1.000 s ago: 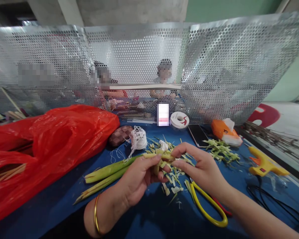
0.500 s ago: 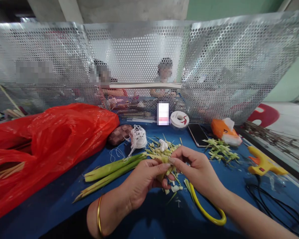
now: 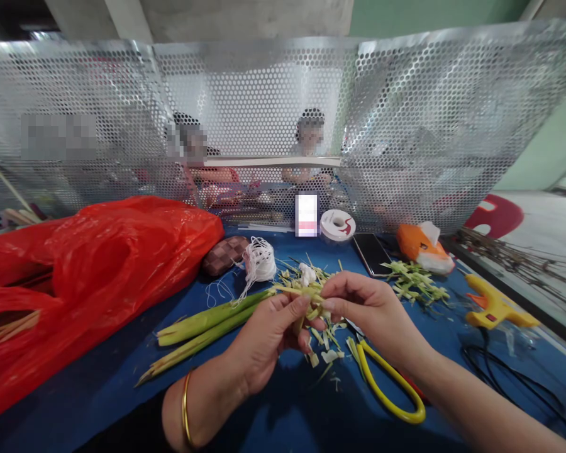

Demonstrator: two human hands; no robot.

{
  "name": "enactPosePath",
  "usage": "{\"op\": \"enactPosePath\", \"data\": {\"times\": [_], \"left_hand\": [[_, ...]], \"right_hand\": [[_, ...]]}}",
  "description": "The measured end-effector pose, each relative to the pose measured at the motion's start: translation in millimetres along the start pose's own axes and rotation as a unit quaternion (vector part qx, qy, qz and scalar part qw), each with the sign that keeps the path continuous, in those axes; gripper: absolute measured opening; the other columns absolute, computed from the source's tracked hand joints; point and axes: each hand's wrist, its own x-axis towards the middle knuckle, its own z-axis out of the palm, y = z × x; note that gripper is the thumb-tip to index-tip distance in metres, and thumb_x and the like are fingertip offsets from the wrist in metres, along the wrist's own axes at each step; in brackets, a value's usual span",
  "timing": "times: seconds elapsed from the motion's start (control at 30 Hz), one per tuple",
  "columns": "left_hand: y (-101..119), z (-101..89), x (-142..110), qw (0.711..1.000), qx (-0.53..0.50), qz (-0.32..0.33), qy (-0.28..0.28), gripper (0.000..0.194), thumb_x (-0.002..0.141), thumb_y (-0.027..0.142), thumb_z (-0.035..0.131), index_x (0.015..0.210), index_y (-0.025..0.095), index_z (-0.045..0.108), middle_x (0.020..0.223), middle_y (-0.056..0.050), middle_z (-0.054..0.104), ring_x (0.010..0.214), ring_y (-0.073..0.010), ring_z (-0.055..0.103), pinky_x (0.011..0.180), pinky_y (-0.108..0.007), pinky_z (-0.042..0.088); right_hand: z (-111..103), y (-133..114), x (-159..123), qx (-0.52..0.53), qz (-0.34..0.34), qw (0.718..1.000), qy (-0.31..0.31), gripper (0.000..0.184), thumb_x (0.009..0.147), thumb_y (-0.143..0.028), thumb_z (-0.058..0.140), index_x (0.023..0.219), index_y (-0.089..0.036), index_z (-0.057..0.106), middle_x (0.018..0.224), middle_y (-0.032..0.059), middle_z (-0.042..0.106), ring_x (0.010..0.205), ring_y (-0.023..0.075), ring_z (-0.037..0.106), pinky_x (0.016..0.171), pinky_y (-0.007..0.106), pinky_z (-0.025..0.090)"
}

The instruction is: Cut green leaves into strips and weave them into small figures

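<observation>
Both my left hand [image 3: 276, 336] and my right hand [image 3: 368, 308] pinch a small folded piece of pale green leaf strip [image 3: 315, 305] between thumb and fingers. My fingers cover part of the strip. Below my right hand lie yellow-handled scissors [image 3: 391, 402], their blades mostly hidden. Long green stalks [image 3: 202, 327] lie left of my left hand. Behind my hands are a scattered pile of leaf scraps [image 3: 290, 274] and a white crumpled bit [image 3: 306, 272]. A gold bangle [image 3: 185, 406] circles my left wrist.
At left, a red plastic bag [image 3: 136, 251] spreads out. Beyond the stalks sit a white string bundle [image 3: 260, 261] and a checked pouch [image 3: 224, 255]. Rightward are a tape spool [image 3: 338, 224], phone [image 3: 371, 253], leaf pieces [image 3: 419, 283], tissue pack [image 3: 417, 245] and glue gun [image 3: 495, 308]. Behind a perforated screen [image 3: 264, 100] people sit.
My fingers have shifted slightly on the leaf strip, and the right hand's fingertips now sit a little apart from the left thumb. The view has moved slightly; the table objects stay put.
</observation>
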Motion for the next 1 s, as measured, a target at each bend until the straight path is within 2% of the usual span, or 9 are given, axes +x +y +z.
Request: {"op": "enactPosePath", "data": {"times": [0.13, 0.23, 0.37, 0.43, 0.57, 0.67, 0.73, 0.87, 1.0], "left_hand": [[-4.8, 1.3, 0.8, 0.999, 0.031, -0.003, 0.003, 0.04, 0.074, 0.049, 0.072, 0.085, 0.012, 0.064, 0.072, -0.006, 0.068, 0.046, -0.0059, 0.051, 0.05, -0.019, 0.042], [-3.7, 1.2, -0.2, 0.999, 0.034, -0.015, 0.002, 0.039, 0.074, 0.049, 0.072, 0.085, 0.012, 0.064, 0.071, -0.005, 0.067, 0.048, -0.0065, 0.052, 0.051, -0.019, 0.041], [1.9, 0.7, -2.2, 1.0, 0.02, -0.006, -0.004, 0.036, 0.078, 0.049, 0.067, 0.085, 0.013, 0.065, 0.07, -0.003, 0.066, 0.05, -0.0067, 0.051, 0.052, -0.019, 0.04], [4.3, 1.2, -3.3, 1.0, 0.018, -0.006, -0.005, 0.033, 0.08, 0.047, 0.066, 0.085, 0.014, 0.065, 0.07, -0.002, 0.067, 0.05, -0.0068, 0.05, 0.053, -0.019, 0.039], [5.8, 3.2, -4.7, 0.998, 0.059, -0.022, -0.009, 0.028, 0.079, 0.042, 0.067, 0.084, 0.015, 0.064, 0.07, -0.002, 0.069, 0.049, -0.007, 0.05, 0.054, -0.019, 0.039], [6.2, 4.6, -5.4, 0.994, 0.101, -0.034, -0.033, 0.029, 0.078, 0.043, 0.068, 0.085, 0.015, 0.065, 0.069, -0.003, 0.069, 0.05, -0.0077, 0.051, 0.055, -0.02, 0.04], [7.2, 5.3, -6.2, 0.992, 0.111, -0.039, -0.042, 0.029, 0.078, 0.043, 0.067, 0.086, 0.015, 0.067, 0.067, -0.002, 0.068, 0.051, -0.0083, 0.052, 0.055, -0.019, 0.039], [8.5, 5.4, -8.0, 0.992, 0.106, -0.056, -0.051, 0.027, 0.078, 0.042, 0.067, 0.084, 0.016, 0.068, 0.067, -0.001, 0.068, 0.053, -0.0093, 0.055, 0.056, -0.019, 0.039], [7.0, 3.8, -7.8, 0.992, 0.075, -0.079, -0.062, 0.033, 0.084, 0.048, 0.057, 0.084, 0.016, 0.067, 0.068, -0.002, 0.069, 0.051, -0.0105, 0.056, 0.057, -0.022, 0.041]], "right_hand": [[5.0, 3.9, -2.8, -0.075, -0.046, 0.995, 0.036, 0.005, 0.073, -0.024, 0.069, 0.07, -0.02, 0.067, 0.062, -0.002, 0.062, 0.058, 0.0121, 0.054, 0.057, 0.026, 0.043], [3.3, 3.4, -3.0, -0.167, -0.096, 0.979, 0.062, 0.006, 0.074, -0.024, 0.069, 0.069, -0.022, 0.067, 0.063, -0.0018, 0.062, 0.061, 0.0143, 0.055, 0.062, 0.03, 0.043], [-5.2, -0.5, 0.8, -0.195, -0.152, 0.969, 0.015, 0.005, 0.079, -0.027, 0.067, 0.075, -0.023, 0.067, 0.077, 0.0013, 0.068, 0.078, 0.0188, 0.061, 0.077, 0.035, 0.044], [-7.2, -2.3, 2.1, -0.187, -0.148, 0.971, -0.016, 0.007, 0.082, -0.027, 0.064, 0.077, -0.023, 0.066, 0.079, 0.002, 0.067, 0.079, 0.0187, 0.061, 0.076, 0.034, 0.045], [-3.6, -2.1, 0.9, -0.189, -0.105, 0.976, -0.024, 0.007, 0.081, -0.024, 0.062, 0.075, -0.02, 0.059, 0.072, -0.0006, 0.061, 0.069, 0.0147, 0.057, 0.065, 0.028, 0.044], [-1.4, 0.9, -0.1, -0.161, -0.08, 0.983, -0.035, 0.009, 0.08, -0.02, 0.061, 0.088, -0.021, 0.058, 0.069, -0.0035, 0.056, 0.063, 0.0123, 0.053, 0.058, 0.025, 0.043], [-2.0, 2.5, 0.3, -0.155, -0.092, 0.982, -0.053, 0.012, 0.081, -0.02, 0.061, 0.093, -0.021, 0.06, 0.07, -0.0034, 0.056, 0.063, 0.0122, 0.053, 0.059, 0.025, 0.043], [-4.5, 2.1, 1.5, -0.171, -0.126, 0.975, -0.07, 0.003, 0.082, -0.022, 0.062, 0.082, -0.02, 0.063, 0.072, -0.0017, 0.058, 0.066, 0.0129, 0.053, 0.061, 0.026, 0.043], [-5.0, -0.9, 1.4, -0.165, -0.125, 0.975, -0.085, 0.008, 0.083, -0.024, 0.062, 0.076, -0.02, 0.06, 0.07, -0.0017, 0.057, 0.066, 0.0129, 0.053, 0.061, 0.026, 0.044]]}}
